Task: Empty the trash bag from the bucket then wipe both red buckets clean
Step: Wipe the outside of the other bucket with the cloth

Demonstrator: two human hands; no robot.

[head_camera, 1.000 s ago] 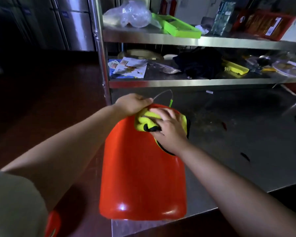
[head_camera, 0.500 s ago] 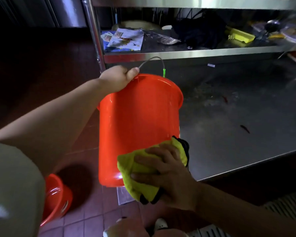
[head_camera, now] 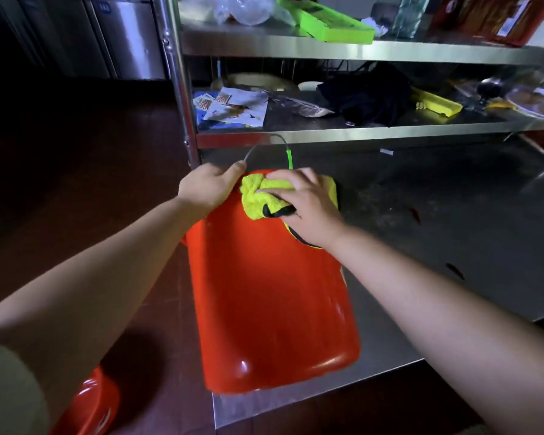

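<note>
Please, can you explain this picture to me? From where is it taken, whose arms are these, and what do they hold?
A person wears a camera on the head, so it looks down at that person's own arms; there is no machine. The left hand holds the rim of a red bucket that is tipped over the edge of a steel table. The right hand presses a yellow cloth on the bucket near its rim. A second red bucket stands on the floor, lower left. Shelves behind carry papers and boxes.

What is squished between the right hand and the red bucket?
A yellow cloth. In the head view, the right hand presses it flat against the bucket near the rim.
</note>
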